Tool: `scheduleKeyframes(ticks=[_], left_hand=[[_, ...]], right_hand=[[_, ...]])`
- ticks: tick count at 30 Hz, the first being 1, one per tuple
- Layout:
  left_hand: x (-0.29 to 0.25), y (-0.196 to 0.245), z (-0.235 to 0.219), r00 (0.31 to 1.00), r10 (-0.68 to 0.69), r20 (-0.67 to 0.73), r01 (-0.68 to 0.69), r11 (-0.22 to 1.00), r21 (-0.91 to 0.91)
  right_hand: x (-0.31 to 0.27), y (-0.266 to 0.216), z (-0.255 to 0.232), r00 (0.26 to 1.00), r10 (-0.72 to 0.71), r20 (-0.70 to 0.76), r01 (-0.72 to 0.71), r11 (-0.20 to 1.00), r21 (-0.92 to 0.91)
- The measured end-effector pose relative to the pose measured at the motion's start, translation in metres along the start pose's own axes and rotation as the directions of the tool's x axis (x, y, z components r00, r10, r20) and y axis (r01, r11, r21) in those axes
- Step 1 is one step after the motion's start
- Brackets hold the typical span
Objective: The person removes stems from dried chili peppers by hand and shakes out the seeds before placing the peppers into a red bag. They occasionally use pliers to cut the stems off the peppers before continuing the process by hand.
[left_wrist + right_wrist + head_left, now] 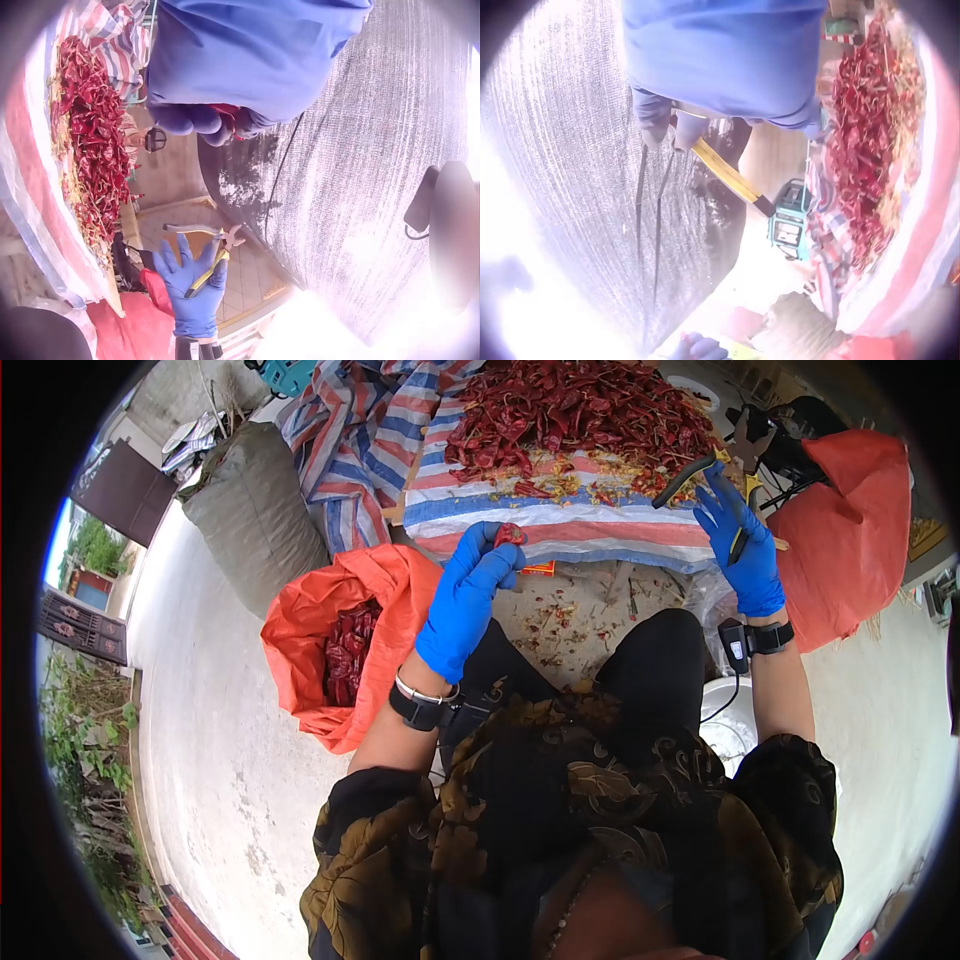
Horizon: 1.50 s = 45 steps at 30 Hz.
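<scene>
My gloved left hand [462,600] pinches a dried red chili pepper [510,534] between thumb and fingers, above the near edge of the striped sheet. Most of that pepper is hidden by the fingers in the left wrist view. On the right, my other gloved hand [742,550] holds pliers [232,240] with yellow and black handles. Its fingers are spread, one handle lying along the thumb side and the other out by the fingertips, so the tool stands wide apart. One yellow handle [727,174] sticks out below the glove in the right wrist view.
A big heap of dried chilies [580,420] covers the striped sheet [560,540] ahead. An orange sack [300,595] with chilies inside stands left, before a full grey sack [250,510]. Another red sack [850,510] sits right, and a white bucket [728,725] beside my leg.
</scene>
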<state>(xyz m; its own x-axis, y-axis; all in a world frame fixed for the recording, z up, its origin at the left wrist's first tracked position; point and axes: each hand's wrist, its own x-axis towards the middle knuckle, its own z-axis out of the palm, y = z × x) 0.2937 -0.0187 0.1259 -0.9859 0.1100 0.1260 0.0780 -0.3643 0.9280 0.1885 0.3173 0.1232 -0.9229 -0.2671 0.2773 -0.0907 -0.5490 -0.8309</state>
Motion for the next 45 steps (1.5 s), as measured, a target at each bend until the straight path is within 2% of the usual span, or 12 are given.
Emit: scheduleKeyframes(ticks=[2,6,10,15,17,19,21,25,33,36,38,45], left_hand=[[-0.005,0.005,0.003,0.993,0.107,-0.048,-0.104,0.993,0.055],[-0.011,0.010,-0.006,0.993,0.101,-0.057,-0.099,0.994,0.041],[-0.018,0.015,-0.003,0.994,0.079,-0.079,-0.080,0.997,-0.014],[-0.021,0.025,0.006,0.992,0.083,-0.096,-0.097,0.984,-0.151],[-0.018,0.016,-0.004,0.993,0.109,-0.054,-0.116,0.982,-0.149],[-0.018,0.011,-0.007,0.991,0.133,-0.011,-0.133,0.980,-0.149],[-0.018,0.009,-0.004,0.983,0.158,-0.092,-0.169,0.978,-0.123],[-0.014,0.010,-0.003,0.985,0.135,-0.108,-0.151,0.976,-0.155],[-0.012,0.006,0.002,0.962,0.254,-0.100,-0.243,0.964,0.106],[-0.012,0.006,0.003,0.961,0.264,-0.080,-0.250,0.956,0.156],[-0.011,0.005,0.004,0.960,0.271,-0.076,-0.252,0.947,0.199],[-0.012,0.007,0.008,0.962,0.270,-0.053,-0.233,0.902,0.365]], right_hand=[[-0.006,0.004,0.029,0.995,0.006,0.104,-0.014,0.996,0.083],[-0.024,-0.003,0.101,0.958,-0.059,0.281,0.022,0.991,0.133],[-0.035,0.000,0.124,0.921,-0.034,0.389,-0.010,0.994,0.111],[-0.055,-0.008,0.134,0.938,0.103,0.331,-0.041,0.981,-0.189],[-0.057,-0.008,0.132,0.918,0.271,0.291,-0.103,0.869,-0.484],[-0.063,-0.010,0.142,0.907,0.344,0.243,-0.207,0.866,-0.455],[-0.066,-0.007,0.142,0.849,0.445,0.284,-0.260,0.821,-0.509],[-0.067,0.002,0.124,0.743,0.542,0.393,-0.212,0.747,-0.630],[-0.065,0.003,0.126,0.731,0.526,0.434,-0.154,0.748,-0.646],[-0.066,0.003,0.123,0.708,0.583,0.398,-0.159,0.681,-0.714],[-0.068,0.007,0.119,0.764,0.490,0.419,-0.050,0.693,-0.719],[-0.064,-0.002,0.118,0.719,0.594,0.360,-0.111,0.610,-0.784]])
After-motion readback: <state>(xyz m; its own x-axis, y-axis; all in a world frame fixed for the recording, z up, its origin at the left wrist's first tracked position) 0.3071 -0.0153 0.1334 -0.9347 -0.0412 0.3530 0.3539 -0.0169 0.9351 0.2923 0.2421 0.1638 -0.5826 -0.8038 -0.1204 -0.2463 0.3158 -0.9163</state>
